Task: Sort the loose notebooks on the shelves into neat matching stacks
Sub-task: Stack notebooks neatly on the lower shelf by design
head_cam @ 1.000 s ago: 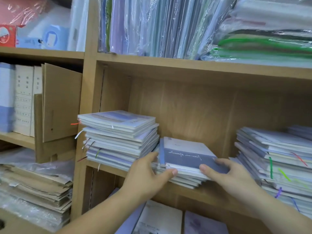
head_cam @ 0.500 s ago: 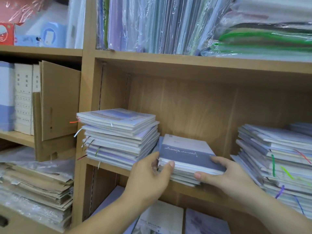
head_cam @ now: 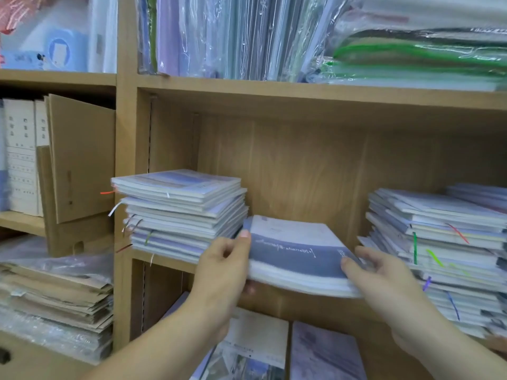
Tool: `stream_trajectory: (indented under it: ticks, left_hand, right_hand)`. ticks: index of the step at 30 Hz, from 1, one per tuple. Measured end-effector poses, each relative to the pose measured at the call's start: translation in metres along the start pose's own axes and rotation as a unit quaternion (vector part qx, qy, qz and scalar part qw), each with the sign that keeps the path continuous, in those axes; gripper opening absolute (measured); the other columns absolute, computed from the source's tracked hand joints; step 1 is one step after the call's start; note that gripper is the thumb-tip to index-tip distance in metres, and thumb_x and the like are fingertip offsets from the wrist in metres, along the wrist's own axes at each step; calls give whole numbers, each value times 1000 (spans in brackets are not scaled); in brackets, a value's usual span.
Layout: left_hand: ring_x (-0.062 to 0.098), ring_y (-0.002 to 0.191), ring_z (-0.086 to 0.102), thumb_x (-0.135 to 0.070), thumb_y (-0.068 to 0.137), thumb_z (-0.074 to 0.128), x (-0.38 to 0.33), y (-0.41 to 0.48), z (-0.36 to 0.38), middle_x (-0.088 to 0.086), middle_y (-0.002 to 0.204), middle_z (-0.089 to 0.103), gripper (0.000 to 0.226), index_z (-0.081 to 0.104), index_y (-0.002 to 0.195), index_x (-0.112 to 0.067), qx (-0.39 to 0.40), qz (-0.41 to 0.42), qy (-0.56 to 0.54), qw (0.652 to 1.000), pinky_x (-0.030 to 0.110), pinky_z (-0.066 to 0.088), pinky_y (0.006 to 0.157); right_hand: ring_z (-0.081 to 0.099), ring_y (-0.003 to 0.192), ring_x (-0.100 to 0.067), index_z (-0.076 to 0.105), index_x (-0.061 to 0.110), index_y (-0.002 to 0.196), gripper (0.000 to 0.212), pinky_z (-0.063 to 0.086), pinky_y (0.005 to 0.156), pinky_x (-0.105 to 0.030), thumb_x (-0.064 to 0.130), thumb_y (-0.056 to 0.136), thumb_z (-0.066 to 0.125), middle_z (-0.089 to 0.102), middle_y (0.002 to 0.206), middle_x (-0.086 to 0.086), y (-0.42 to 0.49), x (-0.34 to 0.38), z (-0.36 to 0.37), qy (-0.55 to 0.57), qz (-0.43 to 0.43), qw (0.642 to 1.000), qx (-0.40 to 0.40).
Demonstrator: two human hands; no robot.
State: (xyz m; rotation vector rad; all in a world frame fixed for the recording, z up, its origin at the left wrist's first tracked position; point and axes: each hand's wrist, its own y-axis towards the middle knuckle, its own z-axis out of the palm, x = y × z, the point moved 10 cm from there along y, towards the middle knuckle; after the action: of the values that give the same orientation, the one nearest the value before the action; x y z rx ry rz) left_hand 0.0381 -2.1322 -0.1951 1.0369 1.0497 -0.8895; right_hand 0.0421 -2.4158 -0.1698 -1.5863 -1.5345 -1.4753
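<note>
A small stack of notebooks [head_cam: 296, 253], its top cover white with a blue-grey band and script, sits in the middle of the wooden shelf [head_cam: 164, 260], front edge past the shelf lip. My left hand [head_cam: 222, 272] grips its left side, thumb on top and fingers under. At the stack's right front corner my right hand [head_cam: 381, 278] holds it, thumb on the cover. A taller notebook stack [head_cam: 181, 212] with ribbon markers lies to the left, and a wide, uneven stack [head_cam: 444, 242] to the right.
Plastic-wrapped folders [head_cam: 233, 37] fill the shelf above. More notebooks [head_cam: 255, 344] lie on the shelf below. To the left, a cardboard box flap [head_cam: 82, 157], white binders [head_cam: 22, 157] and flattened cardboard in plastic [head_cam: 55, 292] fill the neighbouring bay.
Both hands have drawn the middle stack forward and a little up from the shelf; my left thumb has come onto the top cover. The camera has moved closer.
</note>
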Motion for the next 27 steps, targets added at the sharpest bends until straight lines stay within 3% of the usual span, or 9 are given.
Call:
stream_trajectory:
  ticks: [3, 5, 7, 10, 13, 16, 20, 25, 27]
  left_hand:
    - [18, 60, 65, -28, 93, 74, 26, -11, 10, 8, 73, 68, 24, 57, 96, -12, 75, -113, -85, 987, 28, 50, 51]
    - [16, 59, 68, -15, 95, 69, 24, -15, 19, 6, 72, 71, 13, 58, 92, -9, 123, -121, -85, 981, 26, 51, 52]
    - [22, 77, 75, -5, 98, 61, 22, -21, 27, 11, 91, 77, 5, 66, 99, -3, 167, -114, -77, 976, 31, 58, 65]
    - [35, 112, 70, 5, 95, 60, 32, -39, 24, 18, 121, 72, 37, 64, 128, -10, 221, -102, -77, 967, 47, 53, 100]
    - [33, 122, 65, 0, 84, 71, 45, -66, 19, 14, 129, 69, 61, 56, 139, -20, 275, -70, -35, 958, 50, 48, 108]
    - [25, 124, 65, 2, 90, 73, 68, -90, 24, 7, 130, 70, 63, 51, 142, -27, 303, -41, 26, 952, 48, 50, 106]
    - [17, 117, 68, -2, 92, 72, 111, -111, 39, -7, 123, 73, 61, 52, 140, -33, 259, -24, 91, 961, 43, 55, 102]
    - [3, 124, 60, -11, 97, 66, 162, -130, 89, -24, 131, 64, 62, 42, 143, -45, 280, 1, 143, 949, 41, 51, 108]
    - [1, 130, 54, -16, 98, 64, 168, -138, 113, -29, 139, 56, 70, 32, 148, -53, 293, 38, 170, 940, 39, 49, 110]
  right_hand:
    - [70, 93, -6, 68, 15, 112, 18, 48, 83, -27, 14, 94, 69, 72, 106, 7, -16, -17, -4, 56, 47, 997, 35]
    - [73, 84, -6, 68, 12, 113, 16, 51, 79, -29, 9, 97, 64, 75, 99, 3, -19, -22, 4, 79, 92, 988, 99]
    - [76, 90, -18, 67, 17, 116, 25, 55, 88, -38, 3, 96, 62, 78, 99, -1, -19, -25, 7, 84, 121, 979, 144]
    - [74, 99, -23, 65, 30, 116, 48, 52, 101, -46, -8, 87, 63, 79, 103, 3, -36, -22, 5, 24, 98, 973, 207]
    - [71, 111, -23, 57, 38, 133, 82, 50, 103, -50, -8, 65, 60, 74, 119, 0, -66, -32, 5, 11, 53, 968, 243]
    - [67, 116, -14, 47, 41, 142, 95, 54, 98, -43, -9, 62, 58, 70, 127, 8, -89, -56, -11, 20, 13, 982, 185]
    - [63, 103, 10, 40, 48, 136, 94, 49, 77, -9, -17, 71, 62, 68, 111, 30, -119, -102, -42, -71, 30, 994, 78]
    - [55, 99, 2, 4, 66, 137, 111, 45, 81, -21, -5, 78, 65, 50, 117, 35, -150, -144, -72, -147, 76, 986, -1]
    - [49, 107, -4, -14, 57, 148, 121, 41, 90, -23, -2, 82, 69, 40, 134, 27, -156, -155, -90, -160, 86, 983, -32]
